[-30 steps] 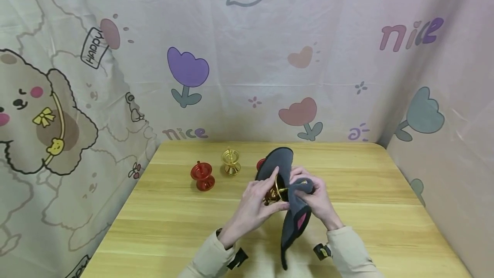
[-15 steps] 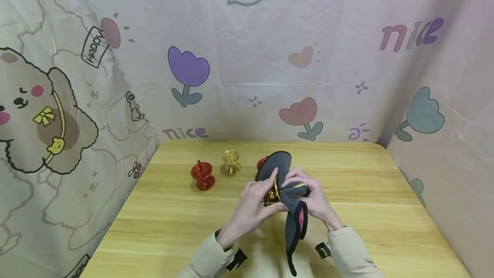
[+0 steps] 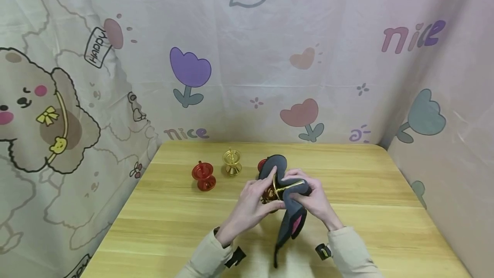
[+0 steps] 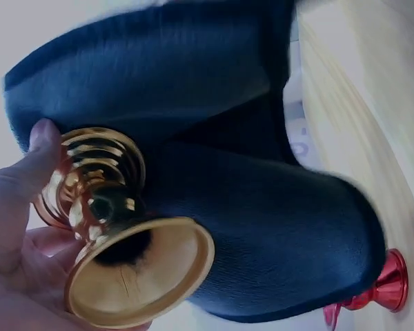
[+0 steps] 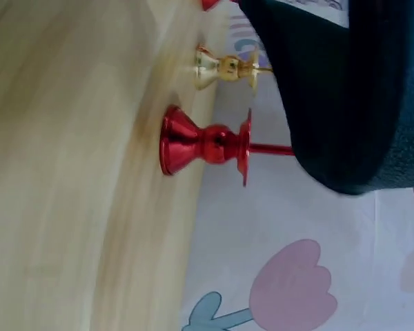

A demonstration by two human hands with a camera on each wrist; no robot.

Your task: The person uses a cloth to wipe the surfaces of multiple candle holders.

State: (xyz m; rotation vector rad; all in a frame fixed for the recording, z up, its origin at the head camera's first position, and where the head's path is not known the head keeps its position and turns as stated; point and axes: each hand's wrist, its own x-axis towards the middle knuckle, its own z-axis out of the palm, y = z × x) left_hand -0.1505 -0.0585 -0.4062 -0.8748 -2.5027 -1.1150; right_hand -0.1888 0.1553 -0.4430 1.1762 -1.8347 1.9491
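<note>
1. In the grip: left hand [image 3: 252,203] clasps a gold candlestick [image 4: 117,234]; right hand [image 3: 314,198] pinches a dark cloth [image 3: 287,209] against it. Wiping looks under way.
2. Beyond, apart on the table [image 3: 154,226]: red candlestick [image 3: 203,176], gold one [image 3: 232,162], another red one behind the cloth, apparently left to do.

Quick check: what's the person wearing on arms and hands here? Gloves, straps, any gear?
No gloves: the left hand and right hand are bare. Both arms wear beige long sleeves ending at the wrist. A black strap-like piece sits at each cuff, apparently the wrist camera mounts. No markings can be made out.
</note>
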